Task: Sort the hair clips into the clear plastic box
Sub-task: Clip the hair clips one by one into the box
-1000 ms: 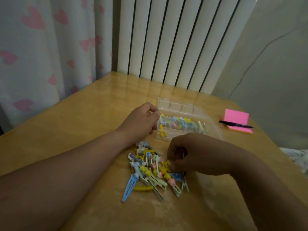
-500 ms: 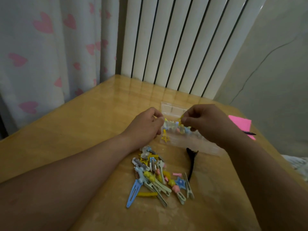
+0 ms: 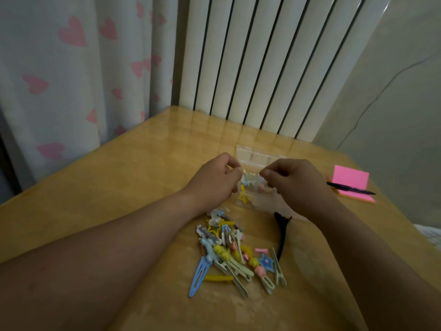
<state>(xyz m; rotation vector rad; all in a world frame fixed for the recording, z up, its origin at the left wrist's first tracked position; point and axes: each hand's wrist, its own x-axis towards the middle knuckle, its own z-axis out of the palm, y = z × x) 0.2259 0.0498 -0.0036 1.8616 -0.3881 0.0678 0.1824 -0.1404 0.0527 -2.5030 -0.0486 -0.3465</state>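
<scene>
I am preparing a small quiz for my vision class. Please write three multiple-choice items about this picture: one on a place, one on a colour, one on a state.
1. The black pen lies: A) in a cup; B) on the pink sticky notes; C) on a chair.
2. The long snap clip at the near left edge of the hair clip pile is: A) red; B) black; C) blue.
3. The clear plastic box: A) holds several clips; B) is empty; C) lies upside down.

1 B: the pen crosses the pad's near edge.
2 C: its flat body is light blue.
3 A: coloured clips show through its wall.
</scene>
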